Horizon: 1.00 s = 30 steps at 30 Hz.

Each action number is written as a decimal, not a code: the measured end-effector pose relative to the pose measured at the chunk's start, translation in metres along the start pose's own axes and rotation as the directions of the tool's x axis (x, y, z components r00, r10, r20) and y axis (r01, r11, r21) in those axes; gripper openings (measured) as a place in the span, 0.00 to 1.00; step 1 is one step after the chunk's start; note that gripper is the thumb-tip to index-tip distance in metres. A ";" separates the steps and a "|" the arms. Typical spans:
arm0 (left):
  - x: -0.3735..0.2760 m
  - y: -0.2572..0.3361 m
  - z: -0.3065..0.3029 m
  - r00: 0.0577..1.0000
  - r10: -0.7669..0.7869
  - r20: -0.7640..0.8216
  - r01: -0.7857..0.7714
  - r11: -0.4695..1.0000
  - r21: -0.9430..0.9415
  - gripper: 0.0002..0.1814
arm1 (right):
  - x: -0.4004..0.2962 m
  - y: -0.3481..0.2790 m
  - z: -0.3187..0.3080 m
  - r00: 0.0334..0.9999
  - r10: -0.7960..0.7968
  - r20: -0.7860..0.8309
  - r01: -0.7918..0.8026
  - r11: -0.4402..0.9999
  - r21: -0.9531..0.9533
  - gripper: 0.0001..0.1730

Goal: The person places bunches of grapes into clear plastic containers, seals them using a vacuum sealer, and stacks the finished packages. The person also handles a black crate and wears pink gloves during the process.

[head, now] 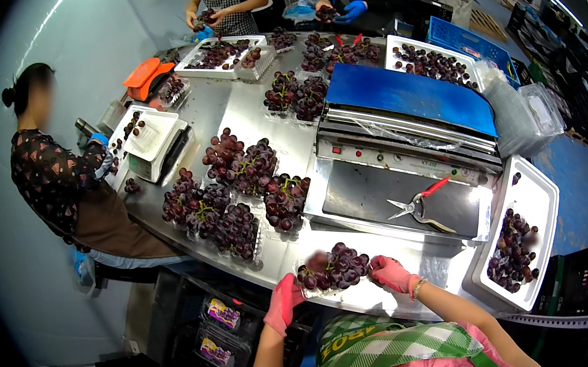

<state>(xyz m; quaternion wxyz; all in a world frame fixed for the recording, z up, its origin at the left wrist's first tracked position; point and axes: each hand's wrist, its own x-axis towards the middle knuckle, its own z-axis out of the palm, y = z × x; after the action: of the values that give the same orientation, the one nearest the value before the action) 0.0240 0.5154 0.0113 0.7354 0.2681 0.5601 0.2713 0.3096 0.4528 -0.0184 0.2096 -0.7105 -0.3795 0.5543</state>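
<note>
A clear plastic punnet (311,293) heaped with dark red grapes (343,267) sits in front of me, close to the near edge of the metal table. My left hand (284,304), in a pink glove, grips the punnet's left edge. At the right end of the same grapes is my right hand (392,276), also in a pink glove, with its fingers curled together. Whether a grape is between those fingertips is hard to see. Other grape-filled punnets (211,213) stand together beyond my left hand. Red-handled pruning shears (420,207) lie partly open on the wrapping machine's plate.
A film wrapping machine (407,134) with a blue cover stands ahead. On the right, a white tray (540,195) holds loose grapes. A digital scale (153,150) is near the co-worker (63,164) at left. Two more people handle grapes across the table. Black crates (182,351) stand below left.
</note>
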 end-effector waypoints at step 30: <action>-0.036 0.167 0.146 0.879 0.022 0.477 -0.206 0.919 0.337 0.29 | -0.120 -0.116 -0.128 0.942 -0.194 -0.273 0.262 0.935 0.240 0.28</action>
<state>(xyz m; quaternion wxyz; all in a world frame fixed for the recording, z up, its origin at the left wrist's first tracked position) 0.1412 0.5957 0.1856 0.7646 0.4945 0.3924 0.1299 0.3834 0.4482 0.1784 0.4141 -0.6886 -0.3508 0.4810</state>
